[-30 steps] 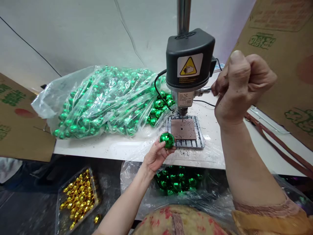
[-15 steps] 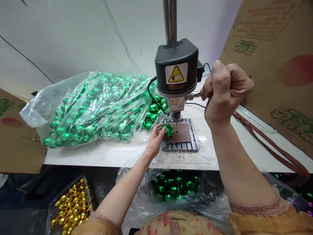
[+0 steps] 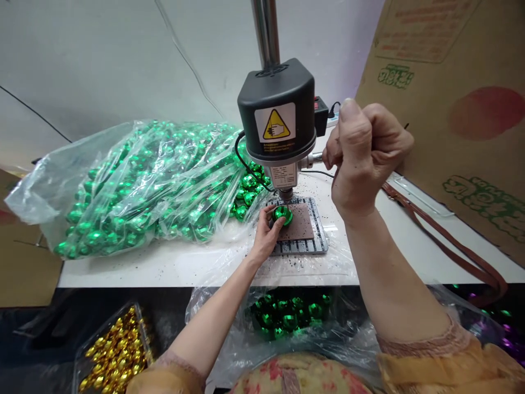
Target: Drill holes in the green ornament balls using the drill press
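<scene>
My left hand [image 3: 266,234] pinches a shiny green ball [image 3: 283,215] and holds it on the brown pad of the drill's base plate [image 3: 315,232], right under the drill bit. A small bench drill [image 3: 278,117] with a black head and a yellow warning label stands on the white table. My right hand [image 3: 363,156] is a closed fist round the drill's metal feed lever [image 3: 312,160] at the machine's right side.
A big clear bag of green balls [image 3: 135,186] lies left of the drill. A second bag of green balls [image 3: 287,314] sits below the table edge, and a tray of gold balls [image 3: 110,350] at lower left. Cardboard sheets [image 3: 459,98] lean at right, with a brown strap [image 3: 451,246].
My left hand carried the green ball from the table's front edge up onto the base plate under the bit. My right fist stayed on the lever while the view shifted.
</scene>
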`<state>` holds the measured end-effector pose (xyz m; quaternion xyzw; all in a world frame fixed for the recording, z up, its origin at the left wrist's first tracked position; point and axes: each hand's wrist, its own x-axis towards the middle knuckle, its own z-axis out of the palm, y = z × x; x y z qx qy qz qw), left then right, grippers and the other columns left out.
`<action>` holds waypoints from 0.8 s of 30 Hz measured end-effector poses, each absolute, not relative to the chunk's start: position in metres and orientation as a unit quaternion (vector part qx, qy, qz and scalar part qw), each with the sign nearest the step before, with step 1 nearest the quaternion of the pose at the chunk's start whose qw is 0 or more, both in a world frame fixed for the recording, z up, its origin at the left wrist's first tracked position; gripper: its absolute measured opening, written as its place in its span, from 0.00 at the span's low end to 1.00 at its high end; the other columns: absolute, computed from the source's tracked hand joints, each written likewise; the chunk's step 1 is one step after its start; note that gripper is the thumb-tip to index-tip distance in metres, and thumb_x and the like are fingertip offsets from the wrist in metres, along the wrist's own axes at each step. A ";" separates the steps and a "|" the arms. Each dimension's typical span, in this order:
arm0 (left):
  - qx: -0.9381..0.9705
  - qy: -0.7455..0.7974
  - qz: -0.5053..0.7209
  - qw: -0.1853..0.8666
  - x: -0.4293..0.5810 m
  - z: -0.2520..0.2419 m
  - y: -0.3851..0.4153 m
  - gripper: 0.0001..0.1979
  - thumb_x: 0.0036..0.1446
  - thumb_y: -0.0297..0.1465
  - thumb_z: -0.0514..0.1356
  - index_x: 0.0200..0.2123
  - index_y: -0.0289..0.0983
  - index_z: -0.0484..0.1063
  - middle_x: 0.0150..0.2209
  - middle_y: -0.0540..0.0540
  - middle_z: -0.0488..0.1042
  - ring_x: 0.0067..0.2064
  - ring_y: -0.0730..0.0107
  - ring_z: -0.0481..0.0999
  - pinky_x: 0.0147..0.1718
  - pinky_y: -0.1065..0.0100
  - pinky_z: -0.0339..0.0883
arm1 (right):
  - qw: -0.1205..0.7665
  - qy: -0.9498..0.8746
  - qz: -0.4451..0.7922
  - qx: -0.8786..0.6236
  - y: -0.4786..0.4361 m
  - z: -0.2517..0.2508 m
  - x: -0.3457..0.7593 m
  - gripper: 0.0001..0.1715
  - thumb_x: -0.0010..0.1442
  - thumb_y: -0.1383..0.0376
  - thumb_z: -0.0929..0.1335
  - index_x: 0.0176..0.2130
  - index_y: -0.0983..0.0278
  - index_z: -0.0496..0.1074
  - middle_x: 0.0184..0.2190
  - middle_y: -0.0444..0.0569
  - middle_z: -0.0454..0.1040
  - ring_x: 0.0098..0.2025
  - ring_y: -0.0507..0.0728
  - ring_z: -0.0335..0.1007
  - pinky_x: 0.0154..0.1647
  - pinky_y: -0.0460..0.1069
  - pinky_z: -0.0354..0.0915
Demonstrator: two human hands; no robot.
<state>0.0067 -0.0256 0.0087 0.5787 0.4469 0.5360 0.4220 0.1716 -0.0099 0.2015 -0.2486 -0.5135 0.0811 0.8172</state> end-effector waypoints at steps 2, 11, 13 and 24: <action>0.594 0.446 0.529 0.410 0.007 0.008 -0.024 0.28 0.62 0.50 0.66 0.57 0.41 0.67 0.53 0.41 0.76 0.55 0.58 0.77 0.57 0.57 0.70 | 0.818 -0.513 0.084 -0.248 -0.011 0.202 0.171 0.33 0.66 0.50 0.69 0.21 0.59 0.49 0.16 0.37 0.51 0.17 0.46 0.50 0.19 0.51 0.51; 0.679 0.477 0.471 0.298 0.013 0.012 -0.023 0.24 0.58 0.41 0.71 0.55 0.41 0.73 0.55 0.41 0.76 0.58 0.52 0.74 0.60 0.52 0.67 | 0.824 -0.512 0.110 -0.217 -0.013 0.201 0.170 0.29 0.69 0.60 0.68 0.22 0.60 0.50 0.19 0.37 0.47 0.19 0.43 0.52 0.26 0.47 0.56; 0.684 0.474 0.467 0.298 0.015 0.013 -0.025 0.24 0.59 0.40 0.70 0.55 0.41 0.72 0.55 0.42 0.76 0.58 0.54 0.75 0.60 0.53 0.67 | 0.824 -0.509 0.105 -0.227 -0.012 0.201 0.170 0.29 0.68 0.58 0.68 0.23 0.61 0.50 0.19 0.37 0.48 0.19 0.43 0.52 0.24 0.47 0.55; 0.670 0.472 0.478 0.315 0.017 0.015 -0.028 0.24 0.58 0.40 0.71 0.55 0.41 0.73 0.54 0.41 0.76 0.58 0.53 0.74 0.59 0.53 0.65 | 0.855 -0.479 0.056 -0.193 -0.010 0.181 0.164 0.34 0.65 0.58 0.69 0.22 0.60 0.44 0.16 0.38 0.43 0.16 0.48 0.46 0.21 0.52 0.44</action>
